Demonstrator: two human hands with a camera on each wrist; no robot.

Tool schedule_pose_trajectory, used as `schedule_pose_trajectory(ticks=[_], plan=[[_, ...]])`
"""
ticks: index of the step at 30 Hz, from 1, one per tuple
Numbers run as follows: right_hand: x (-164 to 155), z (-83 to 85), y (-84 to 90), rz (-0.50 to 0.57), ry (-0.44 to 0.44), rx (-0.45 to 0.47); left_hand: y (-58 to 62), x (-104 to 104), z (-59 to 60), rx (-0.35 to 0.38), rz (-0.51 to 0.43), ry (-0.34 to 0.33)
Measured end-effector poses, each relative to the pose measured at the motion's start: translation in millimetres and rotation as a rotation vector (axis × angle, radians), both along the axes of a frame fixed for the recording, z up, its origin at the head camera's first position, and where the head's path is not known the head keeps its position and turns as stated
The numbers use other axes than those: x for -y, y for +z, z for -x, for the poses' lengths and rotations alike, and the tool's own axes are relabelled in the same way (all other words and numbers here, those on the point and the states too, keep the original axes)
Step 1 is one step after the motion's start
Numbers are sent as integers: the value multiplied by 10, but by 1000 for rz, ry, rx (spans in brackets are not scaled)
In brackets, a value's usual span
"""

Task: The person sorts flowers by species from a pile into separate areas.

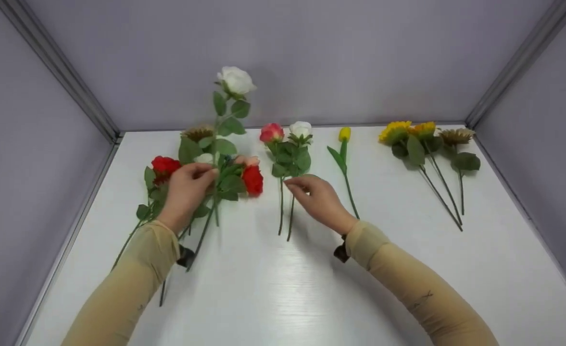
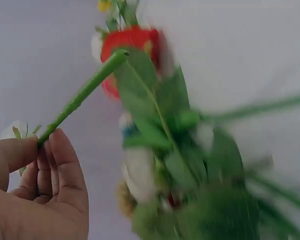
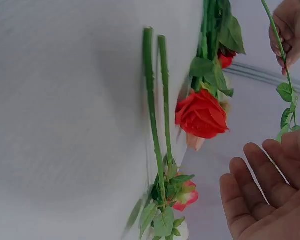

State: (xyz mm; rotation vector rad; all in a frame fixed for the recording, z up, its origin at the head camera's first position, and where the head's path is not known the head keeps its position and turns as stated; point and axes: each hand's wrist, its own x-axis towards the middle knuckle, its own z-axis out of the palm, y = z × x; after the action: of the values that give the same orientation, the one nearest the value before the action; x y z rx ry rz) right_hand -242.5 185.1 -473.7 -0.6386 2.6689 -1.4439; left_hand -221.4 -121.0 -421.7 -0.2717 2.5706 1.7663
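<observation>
My left hand [image 1: 201, 175] pinches the thin green stem [image 2: 82, 97] of a tall white rose [image 1: 236, 80] and holds it upright over a bunch of flowers lying at the left of the white table [image 1: 273, 288]. That bunch includes red roses [image 1: 253, 180] and a brown sunflower [image 1: 197, 133]. My right hand [image 1: 298, 185] hovers open, palm [image 3: 265, 200] bare, just right of two stems [image 3: 155, 100]. These belong to a pink rose [image 1: 271, 132] and a small white rose [image 1: 300, 129] lying side by side at the table's middle.
A yellow tulip [image 1: 344, 134] lies right of my right hand. Two yellow sunflowers [image 1: 395, 130] and a brown one [image 1: 456, 136] lie at the far right. Grey walls [image 1: 359, 57] enclose the table on three sides.
</observation>
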Motion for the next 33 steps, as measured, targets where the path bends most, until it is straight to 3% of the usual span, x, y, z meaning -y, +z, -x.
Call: schedule_pose_trajectory(ticks=[4, 7, 14, 24, 33], plan=[[-106, 126, 154, 286, -43, 196, -129, -599, -51, 0, -216, -44], [-154, 191, 227, 424, -48, 314, -265, -986, -120, 4, -316, -75], [-222, 205, 213, 487, -89, 389, -506, -1514, -274, 31, -364, -195], [-281, 180, 124, 586, -147, 484, -676, -1670, -376, 53, -417, -227], [-305, 201, 135, 640, -176, 497, -803, -1651, -605, 142, -423, -289]])
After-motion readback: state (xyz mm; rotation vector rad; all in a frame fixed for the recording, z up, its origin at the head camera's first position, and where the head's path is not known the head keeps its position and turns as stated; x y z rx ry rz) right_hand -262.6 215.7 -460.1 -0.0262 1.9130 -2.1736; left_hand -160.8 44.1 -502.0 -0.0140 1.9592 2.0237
